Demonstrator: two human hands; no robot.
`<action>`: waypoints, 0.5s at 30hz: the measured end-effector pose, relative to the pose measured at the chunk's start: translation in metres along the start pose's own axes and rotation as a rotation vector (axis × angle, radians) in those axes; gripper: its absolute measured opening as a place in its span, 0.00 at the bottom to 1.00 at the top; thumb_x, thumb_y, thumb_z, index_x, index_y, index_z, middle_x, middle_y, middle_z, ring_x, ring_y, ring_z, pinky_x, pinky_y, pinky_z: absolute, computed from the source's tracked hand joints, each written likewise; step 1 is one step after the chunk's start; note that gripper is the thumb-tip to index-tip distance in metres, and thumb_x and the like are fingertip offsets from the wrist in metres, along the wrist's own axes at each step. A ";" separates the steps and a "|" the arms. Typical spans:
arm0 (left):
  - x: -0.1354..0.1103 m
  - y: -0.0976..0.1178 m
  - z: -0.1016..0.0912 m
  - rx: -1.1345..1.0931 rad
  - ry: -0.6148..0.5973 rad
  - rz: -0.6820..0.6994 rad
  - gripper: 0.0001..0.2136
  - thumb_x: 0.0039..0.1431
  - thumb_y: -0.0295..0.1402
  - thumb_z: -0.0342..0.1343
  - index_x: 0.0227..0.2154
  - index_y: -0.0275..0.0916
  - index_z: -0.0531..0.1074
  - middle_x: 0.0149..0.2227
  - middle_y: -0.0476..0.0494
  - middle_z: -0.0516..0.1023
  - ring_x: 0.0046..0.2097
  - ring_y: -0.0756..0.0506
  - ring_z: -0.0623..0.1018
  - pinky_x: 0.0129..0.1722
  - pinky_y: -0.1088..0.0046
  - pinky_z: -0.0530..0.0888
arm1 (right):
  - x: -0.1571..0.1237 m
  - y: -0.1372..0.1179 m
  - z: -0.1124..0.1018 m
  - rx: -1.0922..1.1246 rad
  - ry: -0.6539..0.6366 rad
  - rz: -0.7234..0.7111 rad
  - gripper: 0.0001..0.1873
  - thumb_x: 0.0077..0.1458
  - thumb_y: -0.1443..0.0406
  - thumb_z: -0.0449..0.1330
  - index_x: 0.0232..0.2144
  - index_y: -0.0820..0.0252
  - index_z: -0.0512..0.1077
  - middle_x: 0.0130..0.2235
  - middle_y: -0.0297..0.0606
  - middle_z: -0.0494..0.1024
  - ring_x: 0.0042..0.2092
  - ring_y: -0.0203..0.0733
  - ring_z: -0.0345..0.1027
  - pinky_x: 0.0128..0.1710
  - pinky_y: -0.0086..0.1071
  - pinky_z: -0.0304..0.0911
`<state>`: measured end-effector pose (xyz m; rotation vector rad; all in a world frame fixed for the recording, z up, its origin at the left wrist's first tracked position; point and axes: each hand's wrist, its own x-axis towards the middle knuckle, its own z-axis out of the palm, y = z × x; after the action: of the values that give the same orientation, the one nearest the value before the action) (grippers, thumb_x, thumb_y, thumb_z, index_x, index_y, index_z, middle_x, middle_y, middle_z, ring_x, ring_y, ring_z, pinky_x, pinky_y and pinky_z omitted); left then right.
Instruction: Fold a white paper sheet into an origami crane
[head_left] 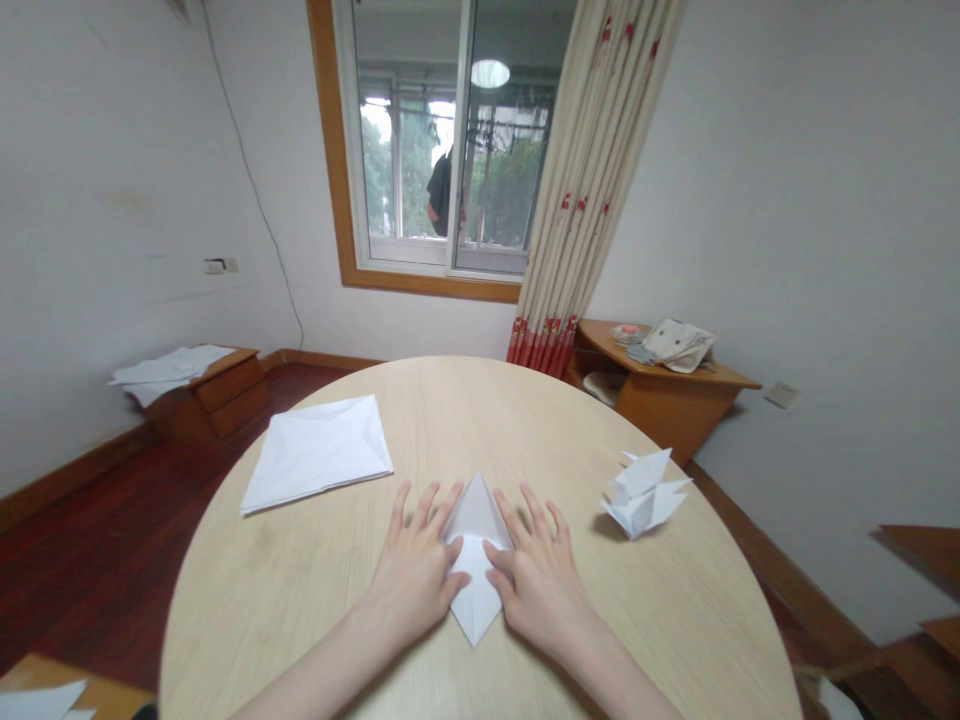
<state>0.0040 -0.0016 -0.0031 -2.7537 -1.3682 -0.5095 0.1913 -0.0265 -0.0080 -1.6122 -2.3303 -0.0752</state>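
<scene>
A folded white paper [474, 600], kite-shaped with a pointed top flap and a centre crease, lies near the front of the round table. My left hand [420, 560] grips its left edge with thumb and forefinger, the other fingers stretched forward. On the right edge, my right hand [536, 565] grips in the same way, its outer fingers spread over the tabletop. Both thumbs rest on the lower half of the paper. Parts of its sides are hidden under my fingers.
A stack of white paper sheets [319, 450] lies at the table's left. Finished-looking folded paper pieces [643, 495] stand at the right. The round wooden table [450, 400] has its far edge towards the window. Beyond are a corner cabinet [675, 400] and a low drawer unit [232, 395].
</scene>
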 end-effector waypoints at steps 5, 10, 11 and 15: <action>-0.001 0.005 0.002 0.035 0.022 -0.021 0.11 0.55 0.42 0.60 0.35 0.41 0.78 0.66 0.42 0.54 0.64 0.30 0.56 0.62 0.42 0.43 | -0.001 -0.003 0.001 -0.042 0.022 0.008 0.08 0.50 0.66 0.63 0.35 0.55 0.78 0.65 0.42 0.56 0.67 0.65 0.35 0.59 0.65 0.39; -0.002 0.009 0.003 0.079 0.022 -0.052 0.11 0.58 0.39 0.56 0.37 0.38 0.78 0.65 0.40 0.56 0.63 0.30 0.58 0.62 0.42 0.44 | 0.000 -0.005 0.003 -0.073 0.036 0.012 0.05 0.49 0.65 0.65 0.32 0.58 0.78 0.64 0.44 0.57 0.66 0.66 0.37 0.59 0.65 0.40; -0.002 0.010 0.002 0.077 0.014 -0.058 0.12 0.57 0.39 0.56 0.37 0.38 0.78 0.65 0.40 0.56 0.63 0.30 0.58 0.62 0.42 0.44 | 0.000 -0.006 0.002 -0.082 0.034 0.017 0.05 0.48 0.64 0.65 0.31 0.58 0.78 0.64 0.44 0.57 0.66 0.66 0.38 0.59 0.64 0.40; -0.002 0.011 0.002 0.066 0.011 -0.054 0.13 0.57 0.39 0.55 0.40 0.36 0.78 0.66 0.38 0.54 0.64 0.30 0.57 0.62 0.43 0.44 | 0.000 -0.009 0.001 -0.109 0.035 0.031 0.06 0.47 0.65 0.66 0.30 0.60 0.78 0.64 0.45 0.58 0.66 0.66 0.39 0.60 0.63 0.41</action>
<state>0.0122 -0.0092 -0.0038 -2.6647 -1.4340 -0.4714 0.1828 -0.0293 -0.0074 -1.6832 -2.3103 -0.2256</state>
